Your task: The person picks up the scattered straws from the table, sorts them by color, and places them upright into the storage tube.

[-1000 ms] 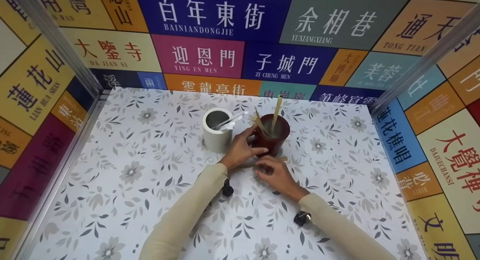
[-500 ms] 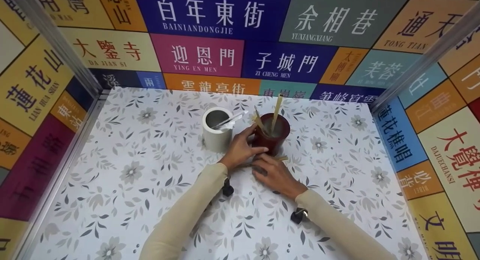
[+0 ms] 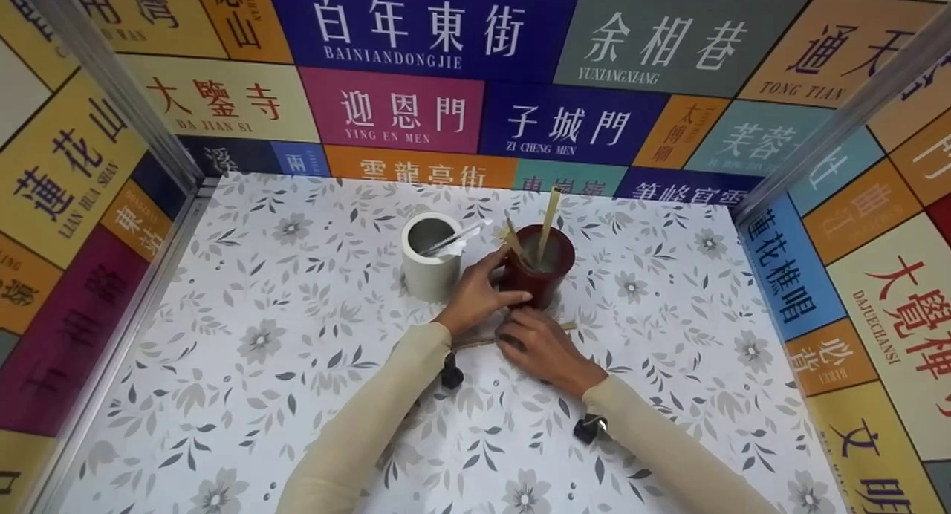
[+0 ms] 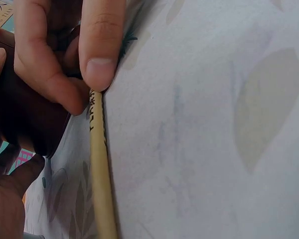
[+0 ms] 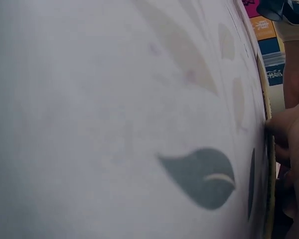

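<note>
My left hand (image 3: 475, 298) holds the left side of a dark red brush pot (image 3: 539, 285), with the thumb across its front. Two bamboo-coloured sticks (image 3: 550, 224) stand in that pot, leaning apart. In front of it, my right hand (image 3: 546, 350) pinches a thin bamboo stick with dark characters (image 4: 100, 159), like a writing brush handle. It lies along the tabletop, and its middle is hidden under the right fingers. The left wrist view shows the right index fingertip (image 4: 100, 69) pressing on the stick. In the right wrist view, the stick (image 5: 270, 199) runs along the right edge.
A white pot (image 3: 429, 280) stands just left of the left hand, with a pale, clear-looking stick (image 3: 449, 239) leaning out of it. A flowered cloth (image 3: 260, 343) covers the table. Printed panels (image 3: 401, 113) wall the back and both sides.
My right hand has come down onto the thin bamboo stick and pinches it. The stick has shifted slightly towards me, its left end now showing more. The left hand and both pots have stayed put.
</note>
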`<state>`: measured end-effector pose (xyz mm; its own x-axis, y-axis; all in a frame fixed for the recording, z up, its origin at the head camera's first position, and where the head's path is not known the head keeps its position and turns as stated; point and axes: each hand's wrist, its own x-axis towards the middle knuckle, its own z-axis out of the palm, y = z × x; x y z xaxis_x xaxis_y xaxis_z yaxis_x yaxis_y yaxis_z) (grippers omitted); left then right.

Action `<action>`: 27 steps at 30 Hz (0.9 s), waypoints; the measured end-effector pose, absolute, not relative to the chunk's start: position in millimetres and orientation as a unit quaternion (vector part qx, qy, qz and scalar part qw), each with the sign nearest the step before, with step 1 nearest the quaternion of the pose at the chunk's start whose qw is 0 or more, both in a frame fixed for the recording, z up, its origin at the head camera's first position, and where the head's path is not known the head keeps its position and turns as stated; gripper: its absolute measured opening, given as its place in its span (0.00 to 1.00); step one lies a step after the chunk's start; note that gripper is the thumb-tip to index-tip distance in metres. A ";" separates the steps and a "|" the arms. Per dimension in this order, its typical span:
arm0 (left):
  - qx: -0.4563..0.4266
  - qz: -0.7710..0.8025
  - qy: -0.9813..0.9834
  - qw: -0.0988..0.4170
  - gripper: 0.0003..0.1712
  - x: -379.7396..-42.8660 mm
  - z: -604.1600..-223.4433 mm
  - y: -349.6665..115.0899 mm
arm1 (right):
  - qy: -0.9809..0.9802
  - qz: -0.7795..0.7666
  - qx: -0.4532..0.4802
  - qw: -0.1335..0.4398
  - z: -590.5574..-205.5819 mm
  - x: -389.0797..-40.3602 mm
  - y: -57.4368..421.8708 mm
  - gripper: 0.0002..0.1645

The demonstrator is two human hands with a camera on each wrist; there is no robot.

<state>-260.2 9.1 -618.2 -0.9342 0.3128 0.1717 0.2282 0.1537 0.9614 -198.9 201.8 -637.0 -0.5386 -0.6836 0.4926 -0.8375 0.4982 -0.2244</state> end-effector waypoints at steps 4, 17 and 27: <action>0.180 0.626 0.758 0.032 0.59 -260.8 -618.6 9.7 | -0.845 0.205 0.469 0.155 -631.1 -196.7 204.6 0.04; 0.169 0.631 0.756 0.042 0.59 -259.3 -616.5 9.2 | -0.867 0.095 0.479 0.101 -605.7 -178.9 227.8 0.01; 0.168 0.635 0.753 0.046 0.58 -258.9 -614.3 10.6 | -0.862 0.123 0.473 0.132 -580.7 -180.2 267.1 0.04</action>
